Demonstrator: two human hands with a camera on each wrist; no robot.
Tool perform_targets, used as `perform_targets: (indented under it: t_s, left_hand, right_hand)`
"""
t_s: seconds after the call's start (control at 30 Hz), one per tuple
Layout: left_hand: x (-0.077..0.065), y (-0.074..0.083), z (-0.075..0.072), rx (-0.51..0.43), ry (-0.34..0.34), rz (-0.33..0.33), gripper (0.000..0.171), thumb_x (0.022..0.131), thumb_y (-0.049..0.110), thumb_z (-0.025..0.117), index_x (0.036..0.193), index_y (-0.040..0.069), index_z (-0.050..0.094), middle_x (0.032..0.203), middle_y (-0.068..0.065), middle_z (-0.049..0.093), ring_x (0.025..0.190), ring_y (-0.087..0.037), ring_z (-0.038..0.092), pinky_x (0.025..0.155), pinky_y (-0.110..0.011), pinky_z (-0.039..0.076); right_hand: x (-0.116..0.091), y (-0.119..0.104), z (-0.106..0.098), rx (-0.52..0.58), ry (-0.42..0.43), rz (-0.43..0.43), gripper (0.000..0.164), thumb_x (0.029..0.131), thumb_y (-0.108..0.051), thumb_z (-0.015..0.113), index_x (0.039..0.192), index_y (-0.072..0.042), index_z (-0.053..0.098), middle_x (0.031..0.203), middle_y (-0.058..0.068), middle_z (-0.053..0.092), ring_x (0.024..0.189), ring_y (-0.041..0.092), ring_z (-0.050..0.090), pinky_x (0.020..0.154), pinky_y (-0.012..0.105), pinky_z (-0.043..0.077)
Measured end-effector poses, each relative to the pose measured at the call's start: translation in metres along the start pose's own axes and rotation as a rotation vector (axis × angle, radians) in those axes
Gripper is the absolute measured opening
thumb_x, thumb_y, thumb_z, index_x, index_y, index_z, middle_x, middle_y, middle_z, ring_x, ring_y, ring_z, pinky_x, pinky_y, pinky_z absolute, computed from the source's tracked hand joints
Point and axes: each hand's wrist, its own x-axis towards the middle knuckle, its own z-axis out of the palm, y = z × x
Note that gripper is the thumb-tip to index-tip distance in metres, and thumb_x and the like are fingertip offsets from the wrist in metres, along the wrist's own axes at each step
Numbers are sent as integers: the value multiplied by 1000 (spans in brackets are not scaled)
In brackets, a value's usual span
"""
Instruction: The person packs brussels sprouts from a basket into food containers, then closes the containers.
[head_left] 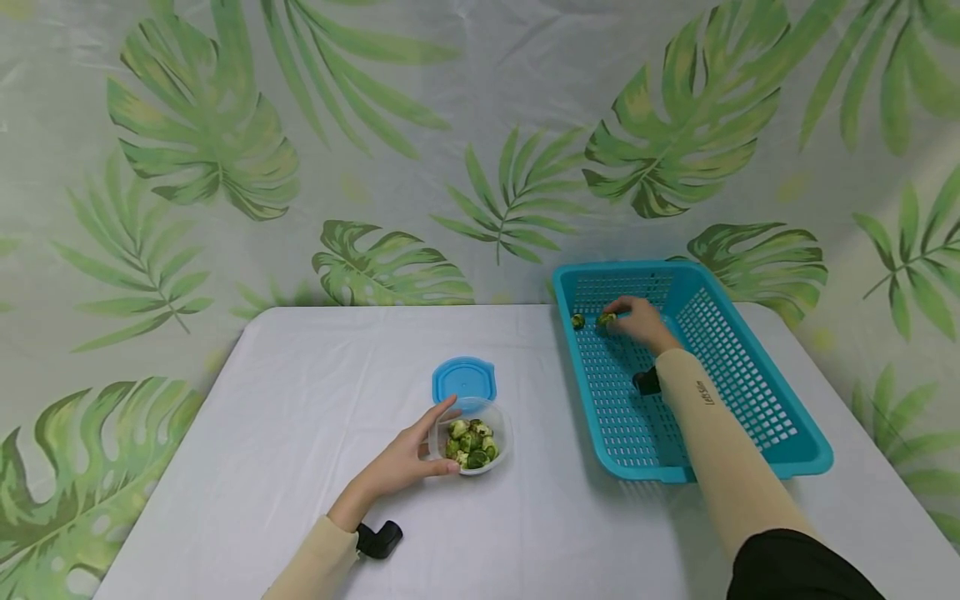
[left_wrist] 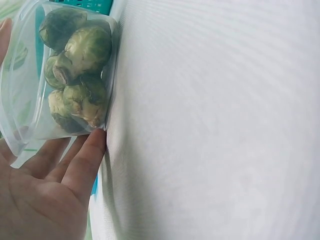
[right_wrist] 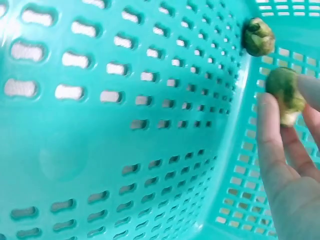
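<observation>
A clear plastic container [head_left: 504, 433] holding several green Brussels sprouts [left_wrist: 87, 50] stands on the white table. My left hand [head_left: 401, 458] grips its left side, thumb at the front and fingers round the back. Inside the blue plastic basket [head_left: 806, 454], toward its far left corner, my right hand [head_left: 645, 325] pinches a Brussels sprout [right_wrist: 285, 92] between thumb and fingers. Another Brussels sprout [right_wrist: 258, 37] lies against the basket's wall, just left of that hand in the head view.
A light blue lid [head_left: 463, 377] lies flat right behind the container. The basket takes up the table's right side, its far end near the leaf-printed backdrop [head_left: 510, 192]. White cloth [head_left: 300, 400] covers the tabletop.
</observation>
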Motion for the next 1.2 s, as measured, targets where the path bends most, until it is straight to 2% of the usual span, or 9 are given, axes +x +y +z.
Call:
perform_targets:
  t_s: [0.13,0.23,0.47,0.5,0.67,0.9,1.2]
  left_hand:
    - [0,-1,0,-1,-6,6,87,87,5,70,154,8,14,149,-25,30,139,-40,21,99,-63,32]
    - [1,-1,-1,0,-11,11,88,87,7,70,154,8,13,149,-24,30,139,-40,21,99,-63,32]
    - [6,-40,-1,15,-4,20,90,87,18,73,155,14,13,151,-12,32,140,-32,23,100,-60,34]
    - [6,-41,-1,15,-2,18,90,87,16,73,155,14,13,151,-12,32,140,-32,23,100,-60,34]
    - [5,-35,0,20,0,21,91,87,8,71,155,11,12,151,-18,30,139,-37,22,99,-63,33]
    - [0,-6,-1,11,-15,23,88,87,8,71,154,6,13,149,-25,30,138,-42,23,99,-63,33]
    - [-1,-4,-1,9,-13,13,88,87,9,71,154,8,13,149,-24,30,138,-40,23,100,-62,32]
  right_hand:
    - [-1,0,-3,67,45,11,33,98,-14,54,125,5,52,126,27,48,110,41,52,93,54,43]
    - [-1,-2,-6,98,56,13,34,98,-15,55,124,6,51,123,27,50,108,41,54,93,53,44]
    - [-2,-4,-13,180,41,5,31,97,-13,56,121,6,48,115,26,52,108,44,53,95,52,44]
    - [-2,-5,-14,186,37,3,32,98,-14,56,121,5,47,114,26,52,108,45,53,94,52,44]
    - [-6,-11,-18,203,12,-11,39,99,-15,53,130,6,45,121,30,50,111,48,50,96,52,42]
    - [-11,-15,-23,177,4,-9,39,100,-17,51,131,7,47,125,30,49,111,45,51,97,50,42]
    - [-18,-22,-27,203,-11,-67,35,100,-14,49,127,8,46,123,28,49,111,44,51,96,51,42]
